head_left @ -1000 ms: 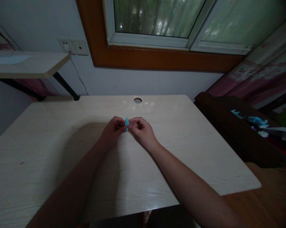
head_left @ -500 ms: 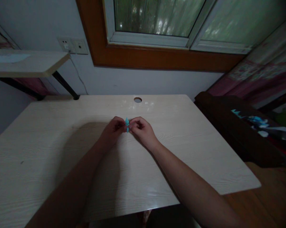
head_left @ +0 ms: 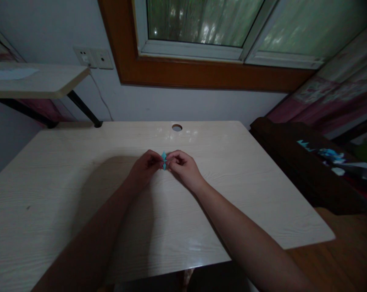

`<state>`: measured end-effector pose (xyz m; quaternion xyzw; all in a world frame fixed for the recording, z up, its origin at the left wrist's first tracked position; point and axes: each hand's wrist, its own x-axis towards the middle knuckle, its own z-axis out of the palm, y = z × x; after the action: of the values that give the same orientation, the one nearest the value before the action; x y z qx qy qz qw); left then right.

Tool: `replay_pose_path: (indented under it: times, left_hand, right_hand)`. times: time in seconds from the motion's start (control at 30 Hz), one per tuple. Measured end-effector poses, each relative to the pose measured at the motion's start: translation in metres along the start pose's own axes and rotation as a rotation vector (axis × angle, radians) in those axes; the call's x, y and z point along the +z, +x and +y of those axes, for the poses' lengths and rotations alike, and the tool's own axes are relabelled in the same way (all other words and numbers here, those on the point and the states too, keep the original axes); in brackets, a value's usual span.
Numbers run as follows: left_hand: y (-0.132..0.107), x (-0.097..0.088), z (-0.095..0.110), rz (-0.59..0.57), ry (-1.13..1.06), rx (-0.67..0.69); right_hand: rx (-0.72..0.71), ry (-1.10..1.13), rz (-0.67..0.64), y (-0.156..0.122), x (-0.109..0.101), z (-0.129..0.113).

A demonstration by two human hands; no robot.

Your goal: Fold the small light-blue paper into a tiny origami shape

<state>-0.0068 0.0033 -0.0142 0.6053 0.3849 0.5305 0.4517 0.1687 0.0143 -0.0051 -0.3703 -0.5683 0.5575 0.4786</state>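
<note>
The left hand (head_left: 146,164) pinches 1 small turquoise piece (head_left: 164,155) over the desk (head_left: 247,194), nearer its back edge than its front; the right hand (head_left: 186,165) pinches the piece's other side. Beyond the desk's right edge, turquoise items (head_left: 331,154) lie on dark furniture (head_left: 285,162).

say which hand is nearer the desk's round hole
Right. The right hand is nearly straight in front of the round hole; the left hand is in front and off to its left.
</note>
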Motion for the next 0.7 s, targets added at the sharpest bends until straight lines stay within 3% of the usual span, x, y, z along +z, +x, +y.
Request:
replay_pose_path:
  times: [0.7]
  left_hand:
    - [-0.001, 0.002, 0.02, 0.011, -0.121, -0.066]
  right_hand:
    - [-0.05, 0.106, -0.06, -0.003, 0.001, -0.006]
